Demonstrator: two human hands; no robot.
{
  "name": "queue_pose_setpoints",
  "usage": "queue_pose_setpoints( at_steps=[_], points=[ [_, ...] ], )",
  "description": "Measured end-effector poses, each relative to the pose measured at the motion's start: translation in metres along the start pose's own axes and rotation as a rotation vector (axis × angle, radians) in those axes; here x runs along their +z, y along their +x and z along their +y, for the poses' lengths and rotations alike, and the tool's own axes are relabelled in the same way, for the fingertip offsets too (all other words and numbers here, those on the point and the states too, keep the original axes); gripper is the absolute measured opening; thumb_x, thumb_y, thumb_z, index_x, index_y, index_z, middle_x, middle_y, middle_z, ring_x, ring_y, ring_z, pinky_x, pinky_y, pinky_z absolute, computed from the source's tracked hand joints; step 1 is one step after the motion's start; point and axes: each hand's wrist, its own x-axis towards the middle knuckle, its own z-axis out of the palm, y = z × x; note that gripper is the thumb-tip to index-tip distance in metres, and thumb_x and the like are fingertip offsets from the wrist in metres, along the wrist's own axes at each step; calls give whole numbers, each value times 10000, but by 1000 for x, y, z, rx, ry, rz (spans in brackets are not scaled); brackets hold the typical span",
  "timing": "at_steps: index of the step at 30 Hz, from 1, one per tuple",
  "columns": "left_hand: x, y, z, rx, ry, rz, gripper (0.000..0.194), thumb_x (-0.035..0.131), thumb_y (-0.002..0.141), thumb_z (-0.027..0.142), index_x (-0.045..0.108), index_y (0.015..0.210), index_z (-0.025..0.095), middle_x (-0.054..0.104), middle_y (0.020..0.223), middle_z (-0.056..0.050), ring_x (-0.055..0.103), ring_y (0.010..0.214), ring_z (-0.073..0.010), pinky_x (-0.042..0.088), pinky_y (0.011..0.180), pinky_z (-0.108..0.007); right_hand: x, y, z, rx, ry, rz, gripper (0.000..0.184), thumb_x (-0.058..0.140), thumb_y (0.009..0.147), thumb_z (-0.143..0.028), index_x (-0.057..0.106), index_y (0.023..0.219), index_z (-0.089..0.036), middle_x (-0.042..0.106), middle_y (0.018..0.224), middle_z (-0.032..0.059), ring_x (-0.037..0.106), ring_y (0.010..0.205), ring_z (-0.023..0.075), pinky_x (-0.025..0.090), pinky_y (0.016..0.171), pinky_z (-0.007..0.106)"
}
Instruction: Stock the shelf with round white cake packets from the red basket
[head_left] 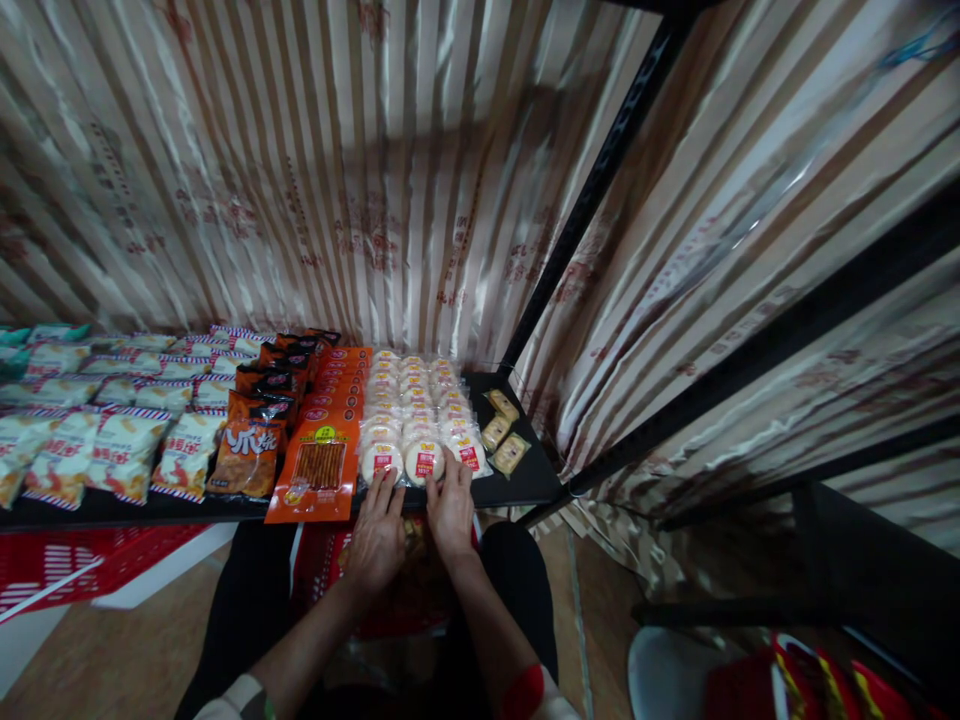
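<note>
Round white snack cakes in clear wrappers with red labels (417, 410) lie in three rows on a black shelf (525, 482). My left hand (377, 535) reaches up to the front cake of the left row (380, 460), fingers stretched and touching it. My right hand (451, 508) rests its fingertips on the front cake of the middle row (424, 461), fingers extended and close together. Neither hand visibly grips a cake.
Orange snack-stick packs (319, 470), dark orange bags (247, 450) and white-and-blue chip bags (124, 450) fill the shelf to the left. Three small yellow packets (504, 432) lie to the right. A striped foil curtain (375, 170) hangs behind. A red basket (52, 570) sits below.
</note>
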Motion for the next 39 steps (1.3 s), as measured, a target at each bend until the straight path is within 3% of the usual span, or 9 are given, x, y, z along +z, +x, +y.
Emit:
queue_pose_setpoints(
  at_steps=[7,22,39],
  points=[
    [5,-1,-3,18,-14,56,456,362,734,47,517,1161,90,379,1375,-147,181,1339,-263,339,1022,-488,1,4,5,-77,24,-1,434,424,831,-276,460,1260,-215,476,985,86,558,784,175,489,724,316],
    [11,-4,-5,-4,-17,89,401,354,763,63,524,1126,79,366,1372,-165,207,1328,-264,324,1034,-477,4,2,2,-83,-48,-51,470,443,836,-329,411,1292,-218,467,1034,93,538,907,201,482,752,310],
    [7,-5,-8,10,-12,48,422,358,749,62,540,1129,82,353,1390,-147,212,1328,-271,344,1031,-475,6,-2,-5,-92,-88,-16,451,419,841,-269,408,1287,-209,464,1083,108,525,908,200,479,756,322]
  ],
)
